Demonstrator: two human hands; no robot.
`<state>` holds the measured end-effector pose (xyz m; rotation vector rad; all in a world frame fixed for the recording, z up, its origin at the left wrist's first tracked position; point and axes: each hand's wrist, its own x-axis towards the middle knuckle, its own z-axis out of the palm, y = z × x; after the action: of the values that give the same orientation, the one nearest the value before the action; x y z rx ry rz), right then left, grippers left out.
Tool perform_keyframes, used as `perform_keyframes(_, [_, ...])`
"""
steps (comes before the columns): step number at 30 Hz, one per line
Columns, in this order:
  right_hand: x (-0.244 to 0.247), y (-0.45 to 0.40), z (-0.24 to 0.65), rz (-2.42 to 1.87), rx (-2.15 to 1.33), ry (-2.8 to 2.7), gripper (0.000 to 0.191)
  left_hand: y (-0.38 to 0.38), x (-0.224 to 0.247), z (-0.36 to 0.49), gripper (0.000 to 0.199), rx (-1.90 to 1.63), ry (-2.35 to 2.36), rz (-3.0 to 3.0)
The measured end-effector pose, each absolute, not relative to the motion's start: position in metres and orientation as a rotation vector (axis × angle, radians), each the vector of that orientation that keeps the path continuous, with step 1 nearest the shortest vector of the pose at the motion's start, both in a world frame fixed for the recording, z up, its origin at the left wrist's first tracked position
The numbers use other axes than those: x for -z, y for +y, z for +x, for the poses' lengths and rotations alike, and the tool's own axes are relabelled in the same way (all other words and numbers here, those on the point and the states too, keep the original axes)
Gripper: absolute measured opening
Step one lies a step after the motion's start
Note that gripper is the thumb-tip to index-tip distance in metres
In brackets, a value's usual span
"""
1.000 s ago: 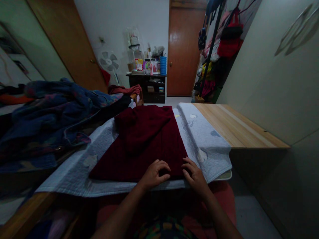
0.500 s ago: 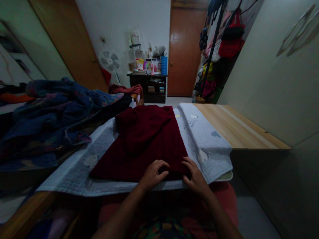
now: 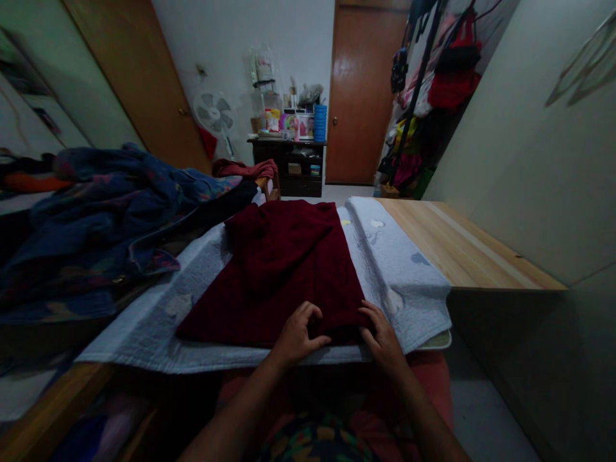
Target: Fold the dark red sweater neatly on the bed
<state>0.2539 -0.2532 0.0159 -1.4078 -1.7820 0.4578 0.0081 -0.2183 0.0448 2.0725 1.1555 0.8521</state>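
Note left fingers (image 3: 312, 310) curled open at maroon garment (image 3: 283, 276); right fingers (image 3: 373, 309) at edge, grip indeterminate. Risk: creasing between, from uneven pulling.

Garment (image 3: 283, 276) on quilt (image 3: 409, 269); clothes (image 3: 106, 218) left, tabletop (image 3: 462, 250) right.

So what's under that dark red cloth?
A pale blue-grey quilted cover shows on both sides of the dark red cloth, which lies on it. Whatever is right underneath is hidden.
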Motion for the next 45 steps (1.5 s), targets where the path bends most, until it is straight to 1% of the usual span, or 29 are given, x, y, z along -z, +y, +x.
perform_keyframes(5, [-0.009, -0.251, 0.249, -1.412, -0.368, -1.813, 0.060, -0.221, -0.039, 0.010, 0.052, -0.926, 1.170, 2.024])
perform_keyframes(13, [-0.006, -0.249, 0.246, -1.416, -0.330, -1.860, 0.062, -0.226, -0.031, 0.010, 0.066, -1.014, 1.293, 1.980])
perform_keyframes(17, [-0.001, -0.248, 0.249, -1.442, -0.328, -1.854, 0.060, -0.226, -0.030, 0.008, 0.076, -0.965, 1.244, 2.003])
perform_keyframes(21, [0.005, -0.247, 0.249, -1.438, -0.309, -1.846, 0.065, -0.223, -0.031, 0.007, 0.084, -0.893, 1.175, 2.019])
perform_keyframes(26, [0.008, -0.247, 0.249, -1.404, -0.285, -1.862, 0.071, -0.222, -0.031, 0.007, 0.081, -0.909, 1.189, 1.996])
perform_keyframes(32, [0.009, -0.246, 0.251, -1.384, -0.271, -1.879, 0.072, -0.223, -0.029, 0.007, 0.080, -0.959, 1.186, 1.964])
perform_keyframes(40, [0.006, -0.247, 0.251, -1.390, -0.267, -1.891, 0.068, -0.219, -0.041, 0.007, 0.061, -0.773, 1.029, 2.176])
perform_keyframes(45, [0.006, -0.246, 0.251, -1.379, -0.262, -1.904, 0.067, -0.215, -0.047, 0.003, 0.067, -0.668, 0.921, 2.239])
